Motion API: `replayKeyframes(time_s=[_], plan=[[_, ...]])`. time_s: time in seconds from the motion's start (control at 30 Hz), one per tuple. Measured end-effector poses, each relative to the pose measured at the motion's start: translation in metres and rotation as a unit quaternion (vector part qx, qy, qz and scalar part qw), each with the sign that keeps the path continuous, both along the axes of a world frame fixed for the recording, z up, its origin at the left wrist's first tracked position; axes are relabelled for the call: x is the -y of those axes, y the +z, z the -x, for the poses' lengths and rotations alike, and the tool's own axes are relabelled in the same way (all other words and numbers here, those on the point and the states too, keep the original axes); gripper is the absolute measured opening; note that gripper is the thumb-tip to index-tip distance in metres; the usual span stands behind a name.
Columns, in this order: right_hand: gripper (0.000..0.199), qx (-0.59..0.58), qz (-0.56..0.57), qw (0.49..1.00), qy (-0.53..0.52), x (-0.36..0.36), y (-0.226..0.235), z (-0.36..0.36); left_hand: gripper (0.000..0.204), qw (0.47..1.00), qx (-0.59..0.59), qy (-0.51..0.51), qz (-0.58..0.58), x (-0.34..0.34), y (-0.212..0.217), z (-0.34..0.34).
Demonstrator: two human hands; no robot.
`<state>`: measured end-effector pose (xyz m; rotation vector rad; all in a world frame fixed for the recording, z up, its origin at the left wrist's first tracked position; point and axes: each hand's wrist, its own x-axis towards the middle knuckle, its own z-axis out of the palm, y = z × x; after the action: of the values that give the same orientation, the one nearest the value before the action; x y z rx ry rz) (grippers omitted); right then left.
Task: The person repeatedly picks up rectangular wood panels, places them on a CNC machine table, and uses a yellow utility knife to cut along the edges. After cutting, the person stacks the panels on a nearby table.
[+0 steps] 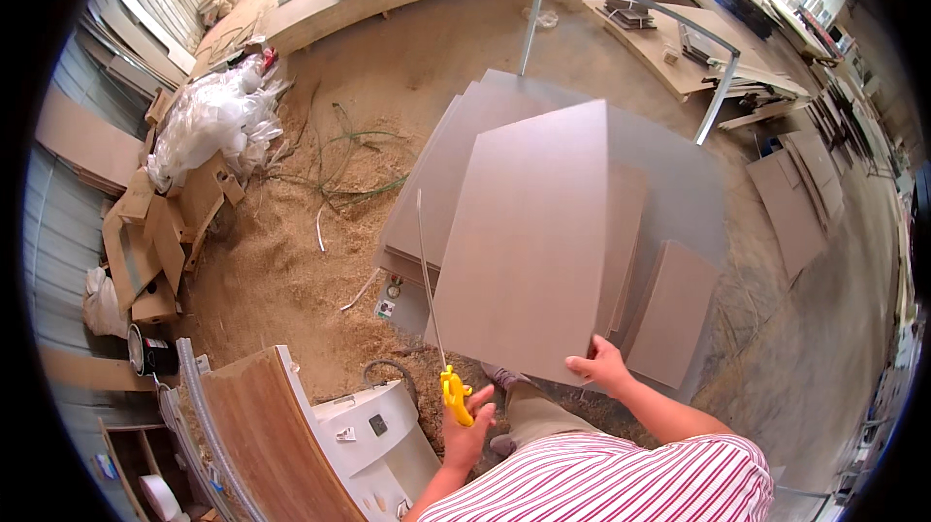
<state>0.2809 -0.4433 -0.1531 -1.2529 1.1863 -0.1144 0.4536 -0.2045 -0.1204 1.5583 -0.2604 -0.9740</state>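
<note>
Gripping the near right corner of a large brown board (529, 251), the right hand (601, 365) has its fingers curled over the edge and its thumb on the top face. The board stretches away from that hand toward the far side, lying on top of a stack of similar boards (436, 183) on a grey platform (693, 183). A smaller brown panel (672, 314) lies just right of the hand. The left hand (467, 425) is closed around a yellow-handled tool (454, 394), whose thin pale blade runs up along the board's left edge. Sawdust (281, 260) covers the floor to the left, with a white machine housing (373, 435) near the left hand.
</note>
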Motion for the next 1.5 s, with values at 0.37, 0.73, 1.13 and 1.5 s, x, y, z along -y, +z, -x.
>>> replayKeyframes(time_s=[0.37,0.73,1.13,1.5], plan=[[0.05,0.315,-0.057,0.942,0.105,-0.064,0.063,-0.162,0.053,0.909,0.401,0.113,0.0,0.035,0.02,-0.035],[0.077,-0.007,-0.051,0.987,0.151,-0.023,-0.191,-0.208,0.062,0.918,0.31,0.246,-0.001,0.021,0.064,-0.083],[0.085,0.235,-0.528,0.809,-0.108,-0.065,-0.215,-0.247,0.075,0.875,0.325,0.295,-0.204,-0.131,0.198,0.033],[0.094,0.009,-0.517,0.85,0.103,-0.16,-0.097,-0.144,0.055,0.577,0.128,0.806,0.025,-0.321,0.099,0.235]])
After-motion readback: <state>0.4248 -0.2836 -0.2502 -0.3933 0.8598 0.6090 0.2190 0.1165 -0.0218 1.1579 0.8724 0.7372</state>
